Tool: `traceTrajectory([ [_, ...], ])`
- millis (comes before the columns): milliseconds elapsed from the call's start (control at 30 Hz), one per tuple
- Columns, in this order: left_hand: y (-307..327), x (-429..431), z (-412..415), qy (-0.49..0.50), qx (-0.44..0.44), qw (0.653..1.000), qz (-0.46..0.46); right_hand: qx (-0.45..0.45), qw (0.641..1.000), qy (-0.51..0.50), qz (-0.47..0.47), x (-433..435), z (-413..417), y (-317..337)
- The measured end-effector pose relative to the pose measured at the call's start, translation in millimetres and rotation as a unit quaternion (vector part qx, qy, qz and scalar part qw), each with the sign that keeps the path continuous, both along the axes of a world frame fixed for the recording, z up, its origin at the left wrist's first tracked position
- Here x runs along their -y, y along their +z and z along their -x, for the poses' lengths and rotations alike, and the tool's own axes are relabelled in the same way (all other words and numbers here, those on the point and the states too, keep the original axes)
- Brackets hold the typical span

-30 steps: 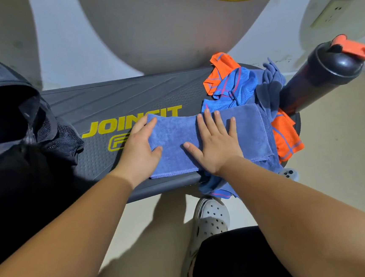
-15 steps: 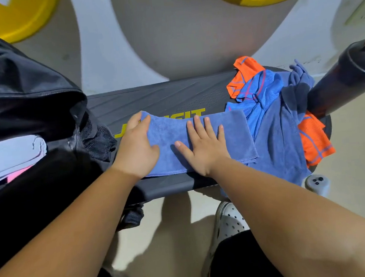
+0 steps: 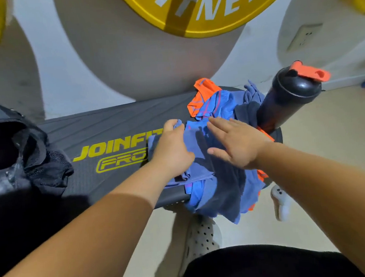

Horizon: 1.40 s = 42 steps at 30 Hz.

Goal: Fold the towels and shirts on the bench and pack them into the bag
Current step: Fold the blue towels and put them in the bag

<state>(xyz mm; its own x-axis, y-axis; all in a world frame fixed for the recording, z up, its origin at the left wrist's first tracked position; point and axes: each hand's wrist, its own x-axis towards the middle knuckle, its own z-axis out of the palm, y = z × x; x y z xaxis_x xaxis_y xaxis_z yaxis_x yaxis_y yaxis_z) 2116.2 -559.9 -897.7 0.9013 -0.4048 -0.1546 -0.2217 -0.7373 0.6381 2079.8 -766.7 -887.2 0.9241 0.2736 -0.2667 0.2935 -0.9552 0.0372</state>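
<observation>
A blue towel (image 3: 196, 141) lies folded on the dark bench (image 3: 110, 127). My left hand (image 3: 171, 148) grips the towel's left part, with cloth bunched at its fingertips. My right hand (image 3: 237, 142) hovers flat over the towel's right side, fingers straight and spread. A blue and orange shirt (image 3: 215, 104) lies crumpled behind the towel and hangs over the bench's front edge. The black bag (image 3: 22, 156) stands open at the left end of the bench, with something white inside.
A black shaker bottle (image 3: 288, 98) with an orange cap stands at the bench's right end, close to my right hand. Yellow weight plates (image 3: 209, 5) lean on the wall behind. My shoes (image 3: 202, 236) are on the beige floor below the bench.
My left hand has closed on the towel's left part and drawn it rightward, making the towel narrower. My right hand has lifted off the towel and moved right.
</observation>
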Motion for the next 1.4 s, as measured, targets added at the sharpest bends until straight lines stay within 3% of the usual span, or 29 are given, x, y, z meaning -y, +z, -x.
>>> traceTrajectory([
  [200,-38,34,-9,-0.029,-0.016,0.999,0.009,-0.034,0.998,-0.035,-0.038,15,14,-24],
  [367,-45,20,0,0.003,0.059,0.987,0.146,-0.013,0.998,-0.033,-0.049,6,12,-29],
  [433,-47,1,3,0.030,0.138,0.985,0.100,0.003,0.998,-0.041,-0.054,-1,11,-34],
  [500,-51,-17,7,0.035,0.190,0.981,-0.005,0.029,0.997,-0.027,-0.064,-10,10,-38],
  [600,-64,-31,16,-0.017,0.181,0.968,-0.172,0.056,0.996,0.041,-0.058,-32,8,-43],
  [700,-79,-29,24,-0.033,0.141,0.957,-0.253,0.014,0.999,0.037,-0.016,-43,4,-49],
  [933,-85,-17,26,-0.031,0.108,0.962,-0.249,-0.039,0.997,-0.023,0.063,-18,-2,-59],
  [1100,-78,-26,23,-0.045,0.095,0.969,-0.221,0.031,0.996,-0.001,0.082,-19,-10,-50],
  [1200,-73,-40,28,0.015,0.108,0.977,-0.184,0.079,0.995,0.040,0.042,-25,-20,-44],
  [1400,-69,-60,32,0.125,0.054,0.974,-0.179,0.004,0.994,0.112,0.011,-60,-32,-55],
])
